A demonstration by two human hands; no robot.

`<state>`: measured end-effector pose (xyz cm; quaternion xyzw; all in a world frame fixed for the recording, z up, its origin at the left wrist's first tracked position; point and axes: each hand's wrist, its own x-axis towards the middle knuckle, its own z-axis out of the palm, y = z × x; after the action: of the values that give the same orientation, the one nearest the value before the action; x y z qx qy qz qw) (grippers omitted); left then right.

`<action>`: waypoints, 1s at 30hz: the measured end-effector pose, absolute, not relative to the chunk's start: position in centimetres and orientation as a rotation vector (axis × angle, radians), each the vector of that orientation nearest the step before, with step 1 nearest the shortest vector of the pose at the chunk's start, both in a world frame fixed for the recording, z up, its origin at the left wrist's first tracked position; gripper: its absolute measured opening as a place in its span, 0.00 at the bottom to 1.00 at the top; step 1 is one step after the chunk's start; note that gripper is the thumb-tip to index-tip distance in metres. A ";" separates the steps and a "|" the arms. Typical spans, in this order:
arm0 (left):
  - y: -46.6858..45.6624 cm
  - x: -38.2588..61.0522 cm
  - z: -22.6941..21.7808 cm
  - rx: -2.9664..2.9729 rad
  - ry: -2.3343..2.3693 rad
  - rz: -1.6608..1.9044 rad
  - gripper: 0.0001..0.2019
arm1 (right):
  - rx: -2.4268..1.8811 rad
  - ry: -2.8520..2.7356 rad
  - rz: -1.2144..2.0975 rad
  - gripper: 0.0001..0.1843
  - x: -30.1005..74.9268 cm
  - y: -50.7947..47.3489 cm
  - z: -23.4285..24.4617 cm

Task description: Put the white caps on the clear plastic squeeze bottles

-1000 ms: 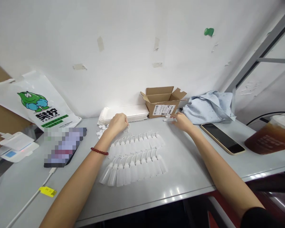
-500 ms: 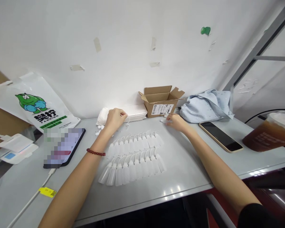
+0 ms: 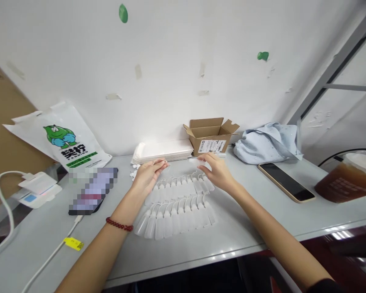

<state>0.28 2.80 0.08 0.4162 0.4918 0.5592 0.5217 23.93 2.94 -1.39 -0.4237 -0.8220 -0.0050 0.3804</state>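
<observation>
A glossy grey bench (image 3: 238,232) meets a white wall (image 3: 164,44) (patched with old tape), an open carton (image 3: 212,148) near its far edge. Bottle-like translucent pieces (image 3: 177,224) lie in two rows, corded necks pointing far, long axes mostly near-to-far. Beyond them, the right hand (image 3: 218,173) has its grip closed on a translucent piece (image 3: 195,162), roughly left-to-right, its free end leftward; the left hand (image 3: 146,175) pinches a whitish bit (image 3: 165,162).
</observation>
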 end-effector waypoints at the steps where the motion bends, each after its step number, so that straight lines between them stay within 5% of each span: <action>1: 2.4 0.5 0.3 0.963 1.144 1.338 0.02 | -1.002 -2.090 -0.039 0.08 23.5 2.6 -1.5; 30: -1.9 3.7 1.5 0.962 0.995 1.342 0.09 | -0.793 -2.027 -0.004 0.11 21.2 -0.5 -1.5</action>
<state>3.72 -1.89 1.48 0.4101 0.4239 0.5716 0.5704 21.20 -0.46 -1.51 -0.3227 -0.8249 -0.0017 0.4641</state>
